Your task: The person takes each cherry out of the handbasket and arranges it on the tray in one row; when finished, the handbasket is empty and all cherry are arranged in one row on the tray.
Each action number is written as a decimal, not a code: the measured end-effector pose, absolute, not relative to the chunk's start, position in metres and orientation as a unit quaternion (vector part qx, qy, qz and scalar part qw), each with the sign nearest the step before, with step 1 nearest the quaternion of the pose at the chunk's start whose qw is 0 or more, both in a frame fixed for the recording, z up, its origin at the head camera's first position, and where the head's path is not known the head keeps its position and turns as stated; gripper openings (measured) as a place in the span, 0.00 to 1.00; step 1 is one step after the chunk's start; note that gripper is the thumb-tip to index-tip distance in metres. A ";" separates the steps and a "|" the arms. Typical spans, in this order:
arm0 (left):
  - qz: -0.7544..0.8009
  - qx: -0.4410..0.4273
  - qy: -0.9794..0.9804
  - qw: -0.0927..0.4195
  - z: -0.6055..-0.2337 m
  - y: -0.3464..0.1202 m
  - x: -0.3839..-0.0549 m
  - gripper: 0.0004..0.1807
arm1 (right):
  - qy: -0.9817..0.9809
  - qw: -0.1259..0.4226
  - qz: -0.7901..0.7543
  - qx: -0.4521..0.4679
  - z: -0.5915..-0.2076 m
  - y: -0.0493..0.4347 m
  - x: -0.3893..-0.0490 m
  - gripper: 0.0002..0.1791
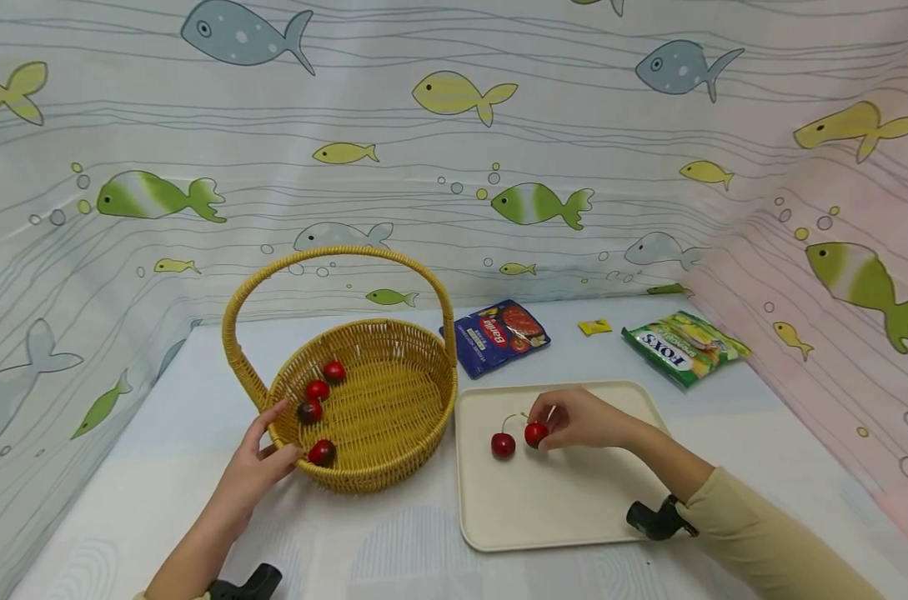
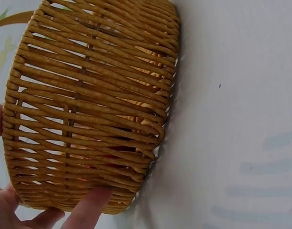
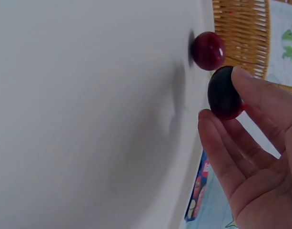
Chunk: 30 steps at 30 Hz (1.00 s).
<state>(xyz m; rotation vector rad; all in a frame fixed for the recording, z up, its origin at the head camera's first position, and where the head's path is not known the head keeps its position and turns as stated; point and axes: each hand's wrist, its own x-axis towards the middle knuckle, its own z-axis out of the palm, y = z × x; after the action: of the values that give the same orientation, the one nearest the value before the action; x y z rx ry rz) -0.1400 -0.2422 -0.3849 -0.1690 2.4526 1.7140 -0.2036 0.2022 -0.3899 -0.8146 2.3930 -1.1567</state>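
In the head view, my right hand point(image 1: 577, 419) pinches a red cherry point(image 1: 536, 434) between thumb and fingers, over the cream tray point(image 1: 559, 512). A second cherry point(image 1: 503, 446), with its stem up, lies on the tray just left of it. The right wrist view shows the held cherry point(image 3: 225, 93) dark on its near side. My left hand point(image 1: 253, 467) holds the left rim of the yellow wicker basket point(image 1: 382, 479), with some fingers against its outer wall. Several cherries point(image 1: 317, 391) lie inside along the basket's left side.
Behind the tray lie a blue Barilla pouch point(image 1: 496, 337), a small yellow packet point(image 1: 594, 327) and a green Fox's bag point(image 1: 682, 348). The basket's tall handle point(image 1: 341, 250) arches over it. A fish-patterned curtain point(image 1: 454, 167) closes off the back and sides.
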 end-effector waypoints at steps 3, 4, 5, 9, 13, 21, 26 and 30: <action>0.570 -0.057 0.816 0.072 -0.385 -0.242 -0.140 0.39 | 0.848 0.184 -0.407 -0.287 -0.395 0.201 -0.204 0.15; 0.570 -0.057 0.817 0.072 -0.385 -0.242 -0.140 0.39 | 0.848 0.185 -0.405 -0.286 -0.397 0.201 -0.204 0.15; 0.569 -0.057 0.817 0.071 -0.385 -0.242 -0.140 0.39 | 0.849 0.186 -0.403 -0.286 -0.398 0.200 -0.204 0.15; 0.568 -0.052 0.819 0.067 -0.385 -0.242 -0.140 0.39 | 0.855 0.186 -0.388 -0.289 -0.401 0.198 -0.205 0.14; 0.569 -0.050 0.818 0.065 -0.385 -0.242 -0.139 0.39 | 0.860 0.189 -0.374 -0.293 -0.400 0.196 -0.204 0.14; 0.574 -0.049 0.815 0.064 -0.384 -0.241 -0.139 0.39 | 0.864 0.191 -0.362 -0.294 -0.397 0.193 -0.203 0.14; 0.575 -0.051 0.814 0.064 -0.384 -0.241 -0.139 0.39 | 0.864 0.193 -0.360 -0.296 -0.397 0.193 -0.205 0.14; 0.571 -0.055 0.816 0.065 -0.384 -0.240 -0.139 0.39 | 0.865 0.186 -0.355 -0.301 -0.395 0.196 -0.206 0.15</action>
<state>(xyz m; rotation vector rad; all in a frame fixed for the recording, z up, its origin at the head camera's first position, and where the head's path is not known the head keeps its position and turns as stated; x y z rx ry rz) -0.1386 -0.2404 -0.3842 -0.1667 2.4641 1.7234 -0.2062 0.1956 -0.3945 -0.8468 2.4369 -0.9990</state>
